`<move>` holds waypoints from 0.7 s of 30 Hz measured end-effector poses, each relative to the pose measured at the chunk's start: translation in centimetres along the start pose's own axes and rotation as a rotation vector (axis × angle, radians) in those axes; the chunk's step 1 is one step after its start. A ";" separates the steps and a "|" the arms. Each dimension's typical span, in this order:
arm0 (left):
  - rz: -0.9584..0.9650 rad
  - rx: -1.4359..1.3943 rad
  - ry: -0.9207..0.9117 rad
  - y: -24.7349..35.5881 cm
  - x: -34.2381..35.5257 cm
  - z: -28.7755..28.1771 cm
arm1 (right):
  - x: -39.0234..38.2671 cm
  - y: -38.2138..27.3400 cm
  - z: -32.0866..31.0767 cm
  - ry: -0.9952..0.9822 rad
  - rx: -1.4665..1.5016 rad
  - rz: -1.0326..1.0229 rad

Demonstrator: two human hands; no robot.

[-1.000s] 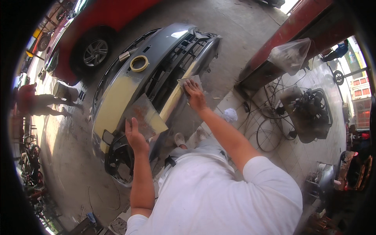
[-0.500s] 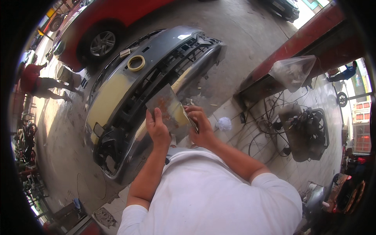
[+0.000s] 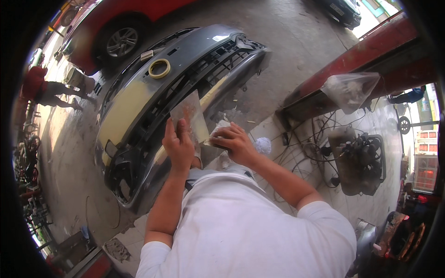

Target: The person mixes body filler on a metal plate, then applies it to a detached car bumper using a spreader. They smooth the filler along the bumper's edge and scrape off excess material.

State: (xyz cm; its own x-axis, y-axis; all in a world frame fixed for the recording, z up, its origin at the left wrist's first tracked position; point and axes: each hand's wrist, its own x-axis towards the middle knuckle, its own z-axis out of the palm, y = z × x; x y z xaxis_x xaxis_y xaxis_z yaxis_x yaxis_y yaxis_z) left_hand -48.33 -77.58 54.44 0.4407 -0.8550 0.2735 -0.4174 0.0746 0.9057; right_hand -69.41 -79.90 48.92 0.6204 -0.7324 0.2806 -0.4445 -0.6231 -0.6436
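Note:
My left hand grips a thin square metal plate smeared with rust-coloured and pale yellow material, held upright over the bumper. Just right of it, my right hand has its fingers closed on a thin flat spreader at the plate's lower right edge. A large grey car bumper lies on the floor in front of me, with pale yellow filler patches on its surface. A yellow tape roll and a small pale block rest on its upper face.
A red car stands upper left, near a person by a bucket. At right are a red beam with a plastic bag, a compressor, tangled hoses and another person. A crumpled white rag lies beside my right hand.
Since a second ago, my right hand has left the bumper and moved down and left to the plate. The plate, in my left hand, has shifted upward and right and turned more upright.

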 end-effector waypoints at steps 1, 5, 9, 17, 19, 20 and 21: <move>0.001 -0.044 0.054 0.2 1.1 -0.9 | -0.3 1.3 0.5 -0.065 0.000 0.038; -0.186 -0.158 0.174 -2.0 4.7 -5.4 | 1.6 8.6 1.8 0.219 0.194 0.246; -0.364 -0.337 0.295 -7.0 5.2 -9.1 | 5.3 13.5 2.8 0.303 -0.101 0.084; -0.544 -0.318 0.316 -11.3 4.5 -12.6 | 7.3 16.1 5.9 0.358 -0.284 -0.054; -0.553 -0.322 0.311 -11.4 5.1 -12.8 | 6.5 16.3 6.2 0.341 -0.277 -0.066; -0.546 -0.312 0.313 -11.2 5.4 -12.8 | 6.0 16.5 5.7 0.316 -0.292 -0.082; -0.540 -0.302 0.315 -11.0 5.7 -12.7 | 5.9 16.8 5.3 0.291 -0.306 -0.098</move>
State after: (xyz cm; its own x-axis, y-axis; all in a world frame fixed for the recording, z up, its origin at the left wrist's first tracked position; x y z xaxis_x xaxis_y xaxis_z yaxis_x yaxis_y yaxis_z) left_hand -31.15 -76.80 50.19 0.7531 -0.6262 -0.2016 0.1446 -0.1413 0.9793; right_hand -69.82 -93.21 36.02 0.4806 -0.6851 0.5474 -0.5909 -0.7142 -0.3751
